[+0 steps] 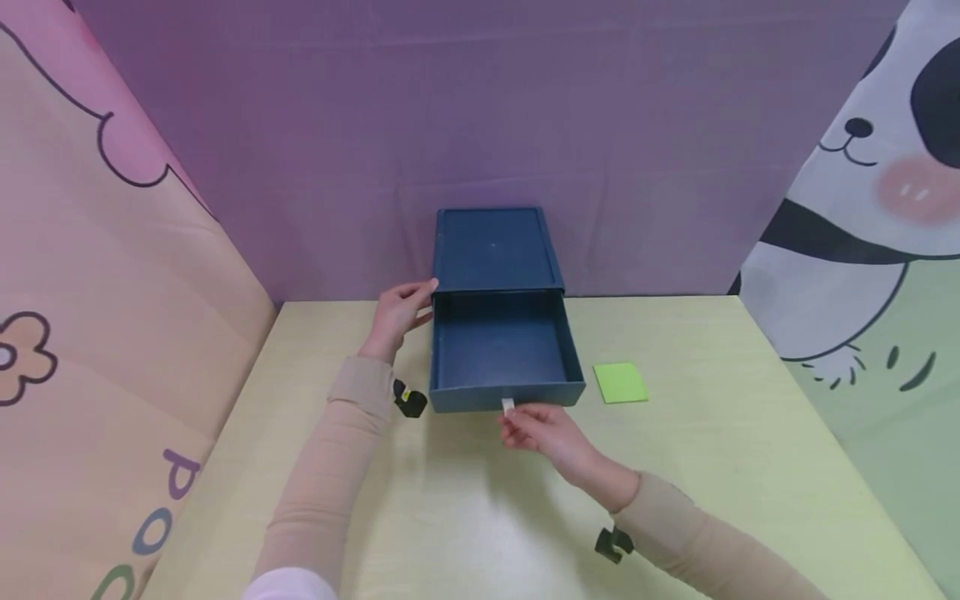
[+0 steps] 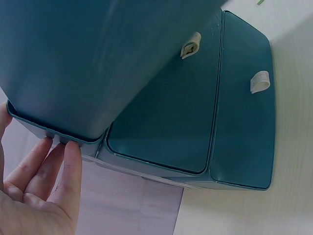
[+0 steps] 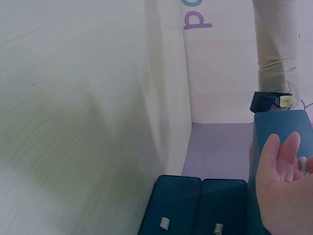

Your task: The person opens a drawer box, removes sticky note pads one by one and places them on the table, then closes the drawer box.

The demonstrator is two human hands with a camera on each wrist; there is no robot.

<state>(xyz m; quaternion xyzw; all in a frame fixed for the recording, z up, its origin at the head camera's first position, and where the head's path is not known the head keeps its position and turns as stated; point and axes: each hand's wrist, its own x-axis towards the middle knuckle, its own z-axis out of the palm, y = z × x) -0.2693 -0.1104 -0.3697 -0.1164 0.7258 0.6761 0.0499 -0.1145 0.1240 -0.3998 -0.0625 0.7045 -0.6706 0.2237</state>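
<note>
A dark blue drawer unit (image 1: 491,250) stands against the purple backdrop, its top drawer (image 1: 498,342) pulled well out and holding nothing. My left hand (image 1: 399,317) is at the unit's left front corner. In the left wrist view, fairly straight fingers (image 2: 72,159) press against the unit's side, the thumb at its upper edge. At the drawer front, my right hand (image 1: 546,435) pinches a small white pull tab (image 1: 507,405) between thumb and fingers. Below the pulled-out drawer, two closed drawers show in the left wrist view, a middle drawer (image 2: 168,112) and a bottom drawer (image 2: 244,127), each with a pale loop tab.
A bright green square of paper (image 1: 621,382) lies on the pale wooden table (image 1: 712,467), right of the drawer unit. Black wrist cameras hang beneath both sleeves, the left camera (image 1: 409,402) close to the drawer's side. Printed cloth panels border both sides of the table.
</note>
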